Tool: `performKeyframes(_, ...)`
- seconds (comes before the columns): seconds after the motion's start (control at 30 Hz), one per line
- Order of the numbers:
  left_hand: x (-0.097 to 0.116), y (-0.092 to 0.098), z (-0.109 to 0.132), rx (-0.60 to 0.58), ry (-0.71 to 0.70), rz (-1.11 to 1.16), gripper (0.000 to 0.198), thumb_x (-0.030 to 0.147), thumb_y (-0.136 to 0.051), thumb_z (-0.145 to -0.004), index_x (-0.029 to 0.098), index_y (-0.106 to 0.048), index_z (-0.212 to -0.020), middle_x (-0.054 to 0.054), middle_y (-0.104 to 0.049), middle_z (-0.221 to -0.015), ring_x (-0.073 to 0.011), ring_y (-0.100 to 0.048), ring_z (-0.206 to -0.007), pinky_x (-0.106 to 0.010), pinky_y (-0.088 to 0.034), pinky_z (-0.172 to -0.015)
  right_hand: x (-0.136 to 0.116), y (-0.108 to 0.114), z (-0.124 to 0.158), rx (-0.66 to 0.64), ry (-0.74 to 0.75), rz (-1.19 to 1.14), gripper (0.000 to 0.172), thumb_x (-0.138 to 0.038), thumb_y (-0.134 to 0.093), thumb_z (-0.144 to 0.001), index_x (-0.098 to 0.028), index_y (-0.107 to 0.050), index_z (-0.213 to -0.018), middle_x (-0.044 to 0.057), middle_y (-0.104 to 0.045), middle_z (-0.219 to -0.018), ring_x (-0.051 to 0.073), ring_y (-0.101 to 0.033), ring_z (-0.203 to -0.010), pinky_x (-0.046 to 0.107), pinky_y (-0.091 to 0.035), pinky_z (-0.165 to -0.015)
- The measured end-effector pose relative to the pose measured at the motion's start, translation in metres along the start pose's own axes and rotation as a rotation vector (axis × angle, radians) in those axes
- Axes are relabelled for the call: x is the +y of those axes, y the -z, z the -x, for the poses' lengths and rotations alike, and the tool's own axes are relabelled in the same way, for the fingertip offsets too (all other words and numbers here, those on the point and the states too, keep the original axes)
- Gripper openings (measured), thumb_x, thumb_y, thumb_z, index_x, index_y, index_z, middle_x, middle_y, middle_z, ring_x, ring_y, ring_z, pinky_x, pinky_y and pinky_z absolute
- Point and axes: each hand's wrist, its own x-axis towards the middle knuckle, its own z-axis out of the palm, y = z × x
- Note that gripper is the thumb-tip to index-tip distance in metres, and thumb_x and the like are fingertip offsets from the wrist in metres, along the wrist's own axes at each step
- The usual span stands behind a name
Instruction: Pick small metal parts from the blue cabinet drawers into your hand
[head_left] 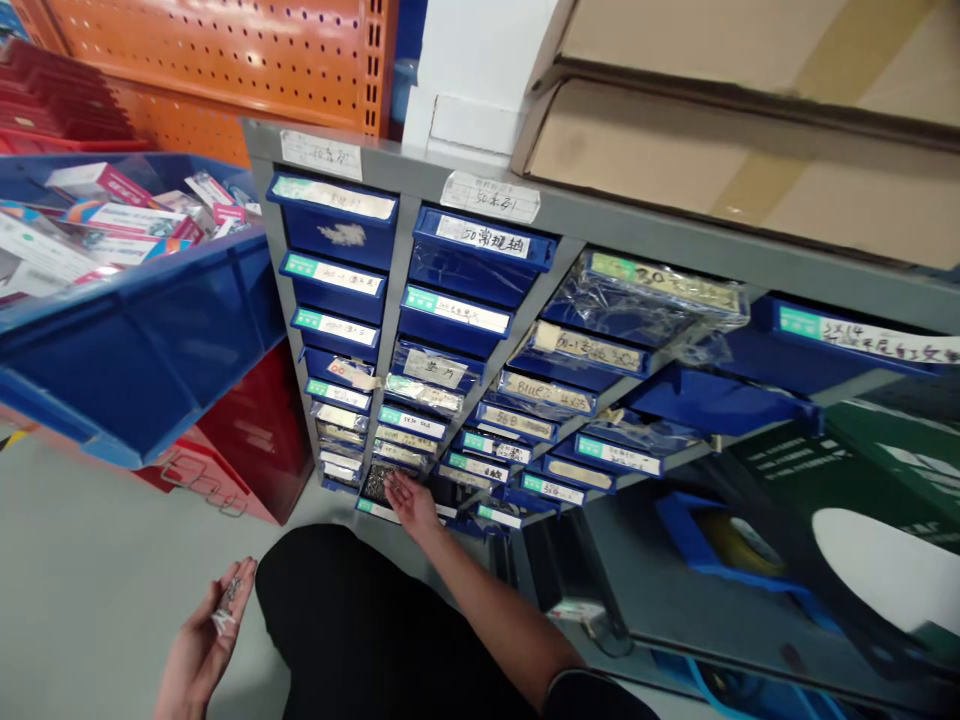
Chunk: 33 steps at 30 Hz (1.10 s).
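My left hand [206, 640] is held palm up at the lower left, fingers cupped under a small heap of shiny metal pieces [227, 600]. They look like screws, with something white among them. Low in the drawer cabinet, my right hand [409, 503] reaches into a pulled-out blue drawer [377, 508]. Many small dark metal pieces [377, 481] fill that drawer. The right fingertips are curled together at the pieces; what lies between them is too small to make out.
Labelled blue drawers fill the grey cabinet [407, 215]. At left, a blue bin [150, 350] of small boxes juts out above a red bin [259, 450]. Cardboard boxes [720, 150] rest on top. My bent knee [330, 590] is close to the lower drawers.
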Motion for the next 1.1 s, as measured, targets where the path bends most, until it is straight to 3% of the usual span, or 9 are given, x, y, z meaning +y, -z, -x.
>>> performKeyframes(0.27, 0.001, -0.014, 0.010, 0.033, -0.037, -0.023, 0.035, 0.003, -0.041, -0.100, -0.004, -0.061, -0.129, -0.030, -0.072, -0.117, -0.0367, -0.070, -0.117, -0.037, -0.067, -0.086, 0.000, -0.016, 0.021, -0.053, -0.032, -0.052, 0.019, -0.009, -0.056, -0.097, -0.002, -0.071, -0.107, 0.019, -0.073, -0.120, 0.027, -0.072, -0.112, 0.036, -0.060, -0.103)
performKeyframes(0.47, 0.001, -0.018, 0.014, 0.040, -0.039, 0.015, 0.033, 0.002, -0.041, -0.100, -0.002, -0.064, -0.122, -0.028, -0.072, -0.118, -0.0326, -0.073, -0.112, -0.036, -0.066, -0.089, -0.001, -0.035, 0.040, -0.112, -0.076, -0.044, 0.022, -0.012, -0.059, -0.098, -0.002, -0.070, -0.113, 0.021, -0.070, -0.126, 0.027, -0.069, -0.120, 0.037, -0.057, -0.109)
performKeyframes(0.6, -0.002, -0.019, 0.014, 0.040, -0.044, 0.041, 0.033, 0.004, -0.040, -0.100, -0.002, -0.063, -0.125, -0.028, -0.072, -0.117, -0.0324, -0.075, -0.108, -0.037, -0.067, -0.086, 0.003, -0.045, 0.050, -0.144, -0.116, -0.046, 0.024, -0.014, -0.061, -0.097, -0.001, -0.069, -0.115, 0.023, -0.067, -0.130, 0.028, -0.067, -0.123, 0.039, -0.053, -0.112)
performKeyframes(0.73, 0.002, -0.022, 0.023, 0.035, -0.089, 0.080, 0.043, 0.003, -0.040, -0.100, -0.004, -0.053, -0.141, -0.028, -0.072, -0.120, -0.0342, -0.071, -0.116, -0.038, -0.067, -0.089, 0.005, -0.052, 0.060, -0.177, -0.155, -0.051, 0.024, -0.010, -0.060, -0.095, -0.001, -0.067, -0.115, 0.024, -0.067, -0.131, 0.029, -0.066, -0.124, 0.039, -0.054, -0.112)
performKeyframes(0.87, 0.018, -0.031, 0.051, 0.014, -0.221, 0.075, 0.047, 0.005, -0.040, -0.100, 0.001, -0.052, -0.145, -0.025, -0.068, -0.133, -0.0303, -0.062, -0.129, -0.031, -0.064, -0.096, 0.004, -0.058, 0.068, -0.200, -0.194, -0.054, 0.026, -0.010, -0.054, -0.099, 0.003, -0.064, -0.119, 0.026, -0.066, -0.131, 0.032, -0.067, -0.123, 0.039, -0.058, -0.106)
performKeyframes(1.0, 0.044, -0.056, 0.099, 0.000, -0.263, -0.034, 0.049, 0.006, -0.037, -0.099, 0.008, -0.058, -0.144, -0.021, -0.064, -0.141, -0.0247, -0.062, -0.130, -0.021, -0.062, -0.088, 0.002, -0.066, 0.076, -0.190, -0.240, -0.078, 0.031, -0.012, -0.050, -0.102, 0.005, -0.060, -0.127, 0.026, -0.065, -0.132, 0.034, -0.065, -0.124, 0.039, -0.060, -0.103)
performKeyframes(1.1, 0.064, -0.089, 0.134, -0.127, -0.278, 0.005, 0.052, 0.011, -0.041, -0.098, 0.006, -0.053, -0.149, -0.023, -0.058, -0.148, -0.0283, -0.055, -0.139, -0.030, -0.060, -0.097, 0.000, -0.073, 0.085, -0.209, -0.280, -0.072, 0.036, -0.012, -0.049, -0.103, 0.007, -0.057, -0.132, 0.027, -0.063, -0.135, 0.034, -0.064, -0.126, 0.039, -0.059, -0.104)
